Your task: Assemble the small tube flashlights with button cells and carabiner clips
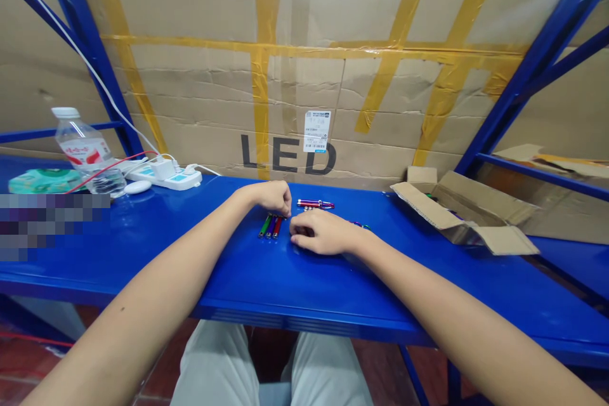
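My left hand (275, 196) is closed, knuckles up, over the far ends of a small row of shiny metal tubes: a green tube (265, 226), a blue tube (271, 227) and a red tube (278, 227). Its fingertips are hidden, so I cannot tell what they grip. Just right of that row, my right hand (320, 231) rests low over the blue table (238, 269) with fingers curled in; whatever they hold is out of sight. Beyond it lie red and purple metal tubes (316, 204). More coloured tubes (360, 226) peek out behind the right wrist.
An open cardboard box (457, 203) stands at the right. Along the left are a plastic bottle (85, 149), a green soft pack (45, 181) and a white power strip (166, 174) with cables. A large taped cardboard sheet (204, 89) closes off the back between blue posts.
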### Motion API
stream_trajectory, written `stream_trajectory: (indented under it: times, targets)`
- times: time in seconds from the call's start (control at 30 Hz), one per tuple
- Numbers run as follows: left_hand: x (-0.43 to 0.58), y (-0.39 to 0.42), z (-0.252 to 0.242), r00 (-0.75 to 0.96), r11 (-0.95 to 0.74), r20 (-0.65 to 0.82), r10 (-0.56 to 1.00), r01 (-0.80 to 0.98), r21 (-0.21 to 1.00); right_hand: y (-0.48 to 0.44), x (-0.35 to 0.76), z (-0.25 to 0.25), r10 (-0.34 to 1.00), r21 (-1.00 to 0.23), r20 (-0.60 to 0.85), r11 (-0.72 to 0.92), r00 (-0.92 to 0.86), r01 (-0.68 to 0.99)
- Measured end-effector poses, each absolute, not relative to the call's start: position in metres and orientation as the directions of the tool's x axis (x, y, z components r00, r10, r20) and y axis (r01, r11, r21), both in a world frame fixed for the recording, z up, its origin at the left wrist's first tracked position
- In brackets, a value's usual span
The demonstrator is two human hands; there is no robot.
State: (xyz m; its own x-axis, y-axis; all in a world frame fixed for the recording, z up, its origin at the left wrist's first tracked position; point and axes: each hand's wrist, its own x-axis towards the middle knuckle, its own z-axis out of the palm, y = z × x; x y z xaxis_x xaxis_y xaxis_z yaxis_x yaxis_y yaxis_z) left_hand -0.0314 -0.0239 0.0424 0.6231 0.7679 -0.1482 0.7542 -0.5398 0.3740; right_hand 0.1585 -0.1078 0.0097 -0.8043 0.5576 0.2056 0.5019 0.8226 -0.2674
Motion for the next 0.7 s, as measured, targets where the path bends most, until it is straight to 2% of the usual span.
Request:
stream_trajectory:
  times: [0.17, 0.33, 0.47, 0.7]
  targets:
    - [-0.027, -0.027, 0.043, 0.658, -0.623, 0.023, 0.753, 0.7, 0.348, -0.11, 0.18, 0.021, 0.688, -0.428, 0.007, 0.658, -0.725, 0.62]
    - [-0.008, -0.034, 0.031, 0.686, -0.719, 0.217, 0.695, 0.676, 0.165, -0.087, 0.213, 0.025, 0.842, -0.469, 0.185, 0.528, -0.507, 0.708]
    - [0.004, -0.038, 0.019, 0.707, -0.726, 0.171, 0.686, 0.679, 0.109, -0.074, 0.225, 0.02, 0.875, -0.44, 0.248, 0.484, -0.416, 0.757]
    - [0.009, -0.043, 0.016, 0.761, -0.779, 0.169, 0.627, 0.613, 0.13, -0.071, 0.224, 0.015, 0.871, -0.446, 0.247, 0.491, -0.425, 0.748]
